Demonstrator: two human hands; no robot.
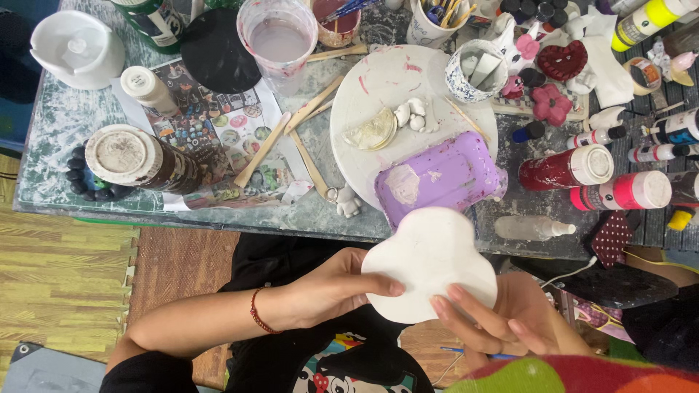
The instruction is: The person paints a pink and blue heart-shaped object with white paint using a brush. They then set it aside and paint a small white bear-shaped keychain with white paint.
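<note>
You hold the white plaster cast (pixel 428 263) flat between both hands, your left hand (pixel 331 287) pinching its near-left edge and your right hand (pixel 502 320) gripping underneath its right lobe, just short of the purple mould (pixel 440 178) beyond your fingertips.

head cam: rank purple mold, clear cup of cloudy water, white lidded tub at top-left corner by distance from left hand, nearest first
1. Purple mold: table edge, just above and right of the left hand.
2. Clear cup of cloudy water: far side of the table, above the hand.
3. White lidded tub: far top-left corner.
</note>
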